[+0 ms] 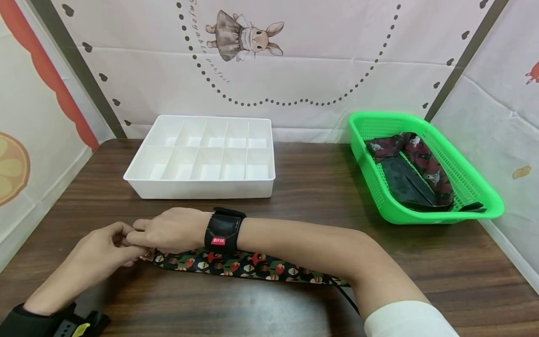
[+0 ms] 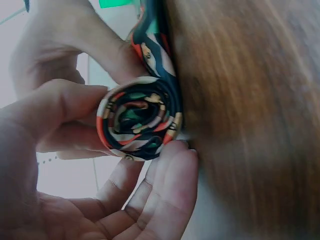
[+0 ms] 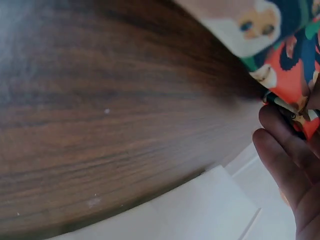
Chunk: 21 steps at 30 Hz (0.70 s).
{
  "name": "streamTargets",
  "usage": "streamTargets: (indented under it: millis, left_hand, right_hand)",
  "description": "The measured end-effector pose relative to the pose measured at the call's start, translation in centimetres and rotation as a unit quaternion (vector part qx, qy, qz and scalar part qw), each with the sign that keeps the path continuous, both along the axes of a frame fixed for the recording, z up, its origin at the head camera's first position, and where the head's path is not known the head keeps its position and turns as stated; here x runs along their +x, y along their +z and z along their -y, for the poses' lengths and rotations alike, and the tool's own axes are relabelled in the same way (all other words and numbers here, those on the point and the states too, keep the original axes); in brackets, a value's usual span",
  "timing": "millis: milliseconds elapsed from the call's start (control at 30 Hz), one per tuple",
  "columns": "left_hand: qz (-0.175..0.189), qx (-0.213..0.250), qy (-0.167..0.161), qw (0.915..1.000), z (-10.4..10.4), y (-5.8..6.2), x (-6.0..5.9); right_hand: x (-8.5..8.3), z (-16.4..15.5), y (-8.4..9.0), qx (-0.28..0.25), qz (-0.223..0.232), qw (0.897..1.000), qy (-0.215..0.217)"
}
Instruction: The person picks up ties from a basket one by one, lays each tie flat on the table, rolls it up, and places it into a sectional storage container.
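A dark necktie (image 1: 236, 264) with a colourful cartoon-face print lies stretched across the table, its left end rolled into a coil (image 2: 137, 117). My left hand (image 1: 98, 255) pinches the coil between thumb and fingers; the left wrist view looks into its spiral end. Reaching across from the right, my right hand (image 1: 174, 230) grips the same rolled end, fingertips against those of the left. The right wrist view shows fingers (image 3: 282, 160) curled at the printed cloth. In the head view the hands mostly hide the coil. A thin black strip (image 1: 347, 297) trails under the right forearm.
Behind the hands stands a white divided box (image 1: 206, 189) with several compartments. At the back right, a green plastic basket (image 1: 467, 178) holds a dark red patterned cloth strip (image 1: 433, 171) and black cloth. Printed curtains (image 1: 320, 56) border the wooden table (image 1: 311, 187).
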<state>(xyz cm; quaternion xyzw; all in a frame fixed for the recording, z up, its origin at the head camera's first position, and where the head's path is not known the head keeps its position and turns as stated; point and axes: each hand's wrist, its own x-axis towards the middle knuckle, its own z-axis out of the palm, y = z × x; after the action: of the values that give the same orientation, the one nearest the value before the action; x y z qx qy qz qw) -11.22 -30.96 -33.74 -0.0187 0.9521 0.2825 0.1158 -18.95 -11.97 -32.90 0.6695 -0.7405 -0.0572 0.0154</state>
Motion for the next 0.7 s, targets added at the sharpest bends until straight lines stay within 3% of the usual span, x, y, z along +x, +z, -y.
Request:
streamTargets:
  millis: [333,500,700]
  left_hand:
    - [-0.009,0.005,0.004,0.9999,-0.01,-0.35,0.11]
    - [-0.017,0.001,0.000,0.9998,-0.09,-0.29,0.09]
    - [-0.004,0.035,-0.004,0.9994,0.02,-0.37,-0.02]
  right_hand:
    - [-0.06,0.08,0.36,0.027,0.063,0.998,-0.005]
    - [0.44,-0.03,0.28,-0.005,0.022,1.000,-0.010]
    - [0.77,-0.20,0.00,-0.020,-0.007,0.999,-0.025]
